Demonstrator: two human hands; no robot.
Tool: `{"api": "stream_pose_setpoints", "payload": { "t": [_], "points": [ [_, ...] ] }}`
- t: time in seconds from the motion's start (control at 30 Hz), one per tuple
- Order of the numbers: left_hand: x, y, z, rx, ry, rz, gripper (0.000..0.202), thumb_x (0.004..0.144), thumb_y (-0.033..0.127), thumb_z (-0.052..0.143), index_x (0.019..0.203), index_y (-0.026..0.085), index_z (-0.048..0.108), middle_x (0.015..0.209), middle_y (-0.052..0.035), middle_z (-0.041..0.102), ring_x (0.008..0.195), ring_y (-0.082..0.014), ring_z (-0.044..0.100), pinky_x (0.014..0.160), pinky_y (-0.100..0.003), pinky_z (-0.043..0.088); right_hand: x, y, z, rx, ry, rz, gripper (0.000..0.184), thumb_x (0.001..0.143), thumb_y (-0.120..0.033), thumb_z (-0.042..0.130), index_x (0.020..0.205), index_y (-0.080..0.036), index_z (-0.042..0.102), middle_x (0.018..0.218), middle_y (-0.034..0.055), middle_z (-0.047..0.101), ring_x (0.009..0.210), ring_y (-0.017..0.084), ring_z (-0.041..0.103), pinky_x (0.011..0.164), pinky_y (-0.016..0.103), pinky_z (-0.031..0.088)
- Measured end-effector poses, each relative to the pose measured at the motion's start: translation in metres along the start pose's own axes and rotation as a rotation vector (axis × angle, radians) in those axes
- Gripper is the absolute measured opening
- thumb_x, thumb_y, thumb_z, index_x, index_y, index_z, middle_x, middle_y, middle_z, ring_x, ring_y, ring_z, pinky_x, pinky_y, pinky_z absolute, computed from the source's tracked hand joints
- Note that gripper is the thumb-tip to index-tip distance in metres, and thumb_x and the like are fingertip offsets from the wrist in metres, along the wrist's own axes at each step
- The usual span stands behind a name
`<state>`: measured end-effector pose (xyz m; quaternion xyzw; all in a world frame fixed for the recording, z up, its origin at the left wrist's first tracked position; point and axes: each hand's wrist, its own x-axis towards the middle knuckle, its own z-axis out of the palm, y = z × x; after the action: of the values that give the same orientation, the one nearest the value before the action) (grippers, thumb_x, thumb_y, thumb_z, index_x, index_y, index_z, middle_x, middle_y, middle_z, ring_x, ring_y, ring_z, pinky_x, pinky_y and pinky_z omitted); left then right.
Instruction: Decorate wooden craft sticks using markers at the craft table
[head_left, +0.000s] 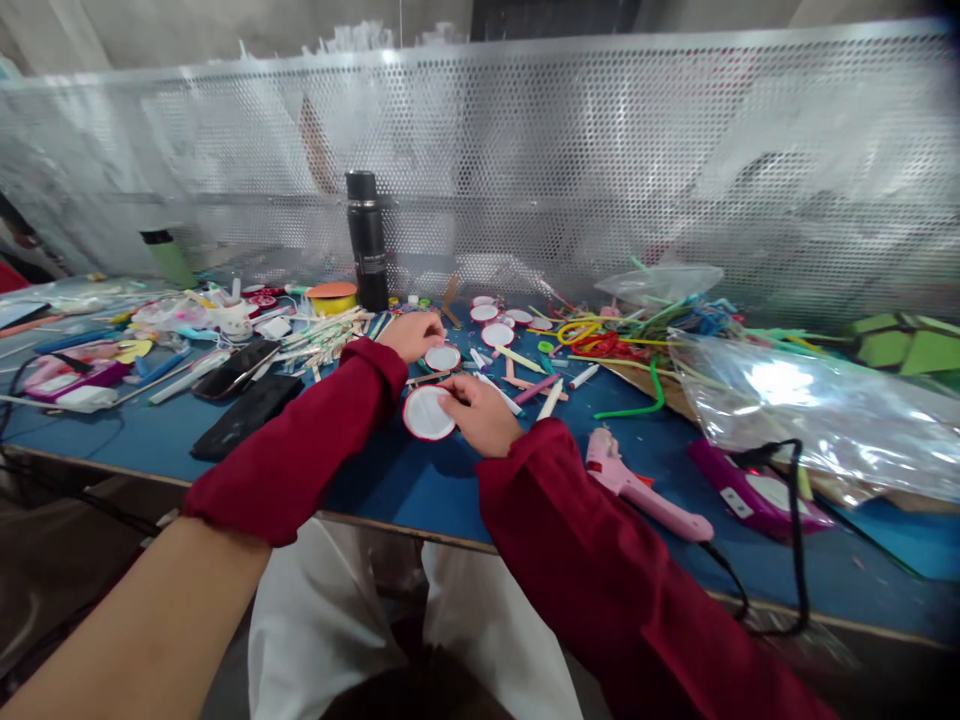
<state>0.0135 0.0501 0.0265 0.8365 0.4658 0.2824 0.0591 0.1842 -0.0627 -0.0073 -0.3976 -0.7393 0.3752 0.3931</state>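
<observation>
In my right hand is a white round disc with a red rim, pinched at its right edge above the near part of the blue table. My left hand reaches farther forward with its fingers drawn together, partly hidden by the hand itself. Whatever it pinches, I cannot make out. Just below those fingertips lies a smaller white disc with a dark rim. Several more red-rimmed white discs lie beyond my hands. Markers and coloured sticks are scattered to the right of the discs.
A pink glue gun and a purple device with a black cable lie at right, beside clear plastic bags. Left of my arms are a phone and a black pouch. A black bottle stands before the perforated metal screen.
</observation>
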Motion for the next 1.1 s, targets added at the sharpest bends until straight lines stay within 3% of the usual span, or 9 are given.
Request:
{"api": "stream_pose_setpoints", "payload": {
  "t": [0.1, 0.17, 0.27, 0.4, 0.53, 0.7, 0.97, 1.1],
  "points": [
    [-0.013, 0.004, -0.021, -0.307, 0.111, -0.011, 0.013, 0.075, 0.019, 0.063, 0.086, 0.014, 0.064, 0.084, -0.0039, 0.069, 0.074, -0.0136, 0.06, 0.071, -0.026, 0.046, 0.007, 0.004, 0.0, 0.005, 0.07, 0.048, 0.012, 0.078, -0.024, 0.055, 0.088, -0.021, 0.061, 0.08, -0.0011, 0.067, 0.075, 0.015, 0.06, 0.069, 0.028, 0.047],
    [-0.024, 0.009, -0.029, -0.444, 0.125, -0.047, 0.017, 0.072, 0.017, 0.065, 0.089, 0.013, 0.064, 0.085, -0.0035, 0.069, 0.073, -0.0119, 0.06, 0.071, -0.026, 0.047, 0.011, 0.005, 0.001, 0.008, 0.105, 0.069, 0.013, 0.074, -0.023, 0.057, 0.087, -0.021, 0.059, 0.074, -0.0022, 0.063, 0.072, 0.015, 0.059, 0.066, 0.029, 0.046],
    [-0.037, 0.016, -0.033, -0.531, 0.102, -0.12, 0.018, 0.069, 0.02, 0.07, 0.085, 0.012, 0.067, 0.081, -0.0041, 0.07, 0.071, -0.0121, 0.06, 0.07, -0.027, 0.047, 0.017, 0.002, 0.001, 0.059, 0.123, 0.036, 0.031, 0.069, -0.021, 0.059, 0.099, -0.021, 0.056, 0.067, -0.0054, 0.057, 0.063, 0.015, 0.055, 0.062, 0.029, 0.045],
    [-0.045, 0.017, -0.028, -0.62, 0.163, -0.17, 0.02, 0.067, 0.025, 0.073, 0.082, 0.013, 0.069, 0.078, -0.0035, 0.07, 0.071, -0.0127, 0.061, 0.071, -0.028, 0.048, 0.025, -0.005, 0.0, 0.102, 0.076, -0.029, 0.049, 0.068, -0.023, 0.061, 0.116, -0.02, 0.053, 0.064, -0.0071, 0.055, 0.056, 0.014, 0.051, 0.059, 0.029, 0.043],
    [-0.046, 0.014, -0.02, -0.721, 0.205, -0.171, 0.026, 0.066, 0.031, 0.076, 0.082, 0.013, 0.067, 0.075, -0.0026, 0.068, 0.068, -0.0122, 0.06, 0.068, -0.028, 0.047, 0.039, -0.003, 0.001, 0.141, 0.095, -0.025, 0.043, 0.071, -0.033, 0.065, 0.11, -0.019, 0.057, 0.065, -0.0045, 0.058, 0.06, 0.015, 0.055, 0.062, 0.03, 0.045],
    [-0.049, 0.012, -0.017, -0.794, 0.131, -0.159, 0.034, 0.063, 0.031, 0.081, 0.086, 0.013, 0.065, 0.074, -0.0018, 0.068, 0.067, -0.0119, 0.061, 0.066, -0.027, 0.048, 0.056, 0.013, 0.006, 0.27, 0.129, -0.012, 0.034, 0.068, -0.036, 0.069, 0.098, -0.02, 0.064, 0.077, -0.0001, 0.068, 0.072, 0.017, 0.062, 0.072, 0.032, 0.048],
    [-0.052, 0.012, -0.013, -0.699, 0.132, -0.153, 0.026, 0.066, 0.024, 0.078, 0.082, 0.014, 0.06, 0.071, -0.0008, 0.066, 0.066, -0.0114, 0.061, 0.066, -0.025, 0.048, 0.06, 0.037, 0.008, 0.308, 0.224, -0.019, 0.02, 0.067, -0.037, 0.067, 0.081, -0.021, 0.065, 0.083, -0.0005, 0.07, 0.078, 0.016, 0.061, 0.079, 0.032, 0.048],
    [-0.052, 0.013, -0.01, -0.75, 0.063, -0.124, 0.022, 0.068, 0.021, 0.075, 0.084, 0.013, 0.061, 0.074, -0.0018, 0.067, 0.067, -0.011, 0.061, 0.067, -0.025, 0.048, 0.061, 0.037, 0.006, 0.29, 0.238, -0.011, 0.017, 0.067, -0.036, 0.064, 0.078, -0.022, 0.063, 0.079, -0.0018, 0.067, 0.075, 0.015, 0.058, 0.077, 0.031, 0.047]
  ]
}}
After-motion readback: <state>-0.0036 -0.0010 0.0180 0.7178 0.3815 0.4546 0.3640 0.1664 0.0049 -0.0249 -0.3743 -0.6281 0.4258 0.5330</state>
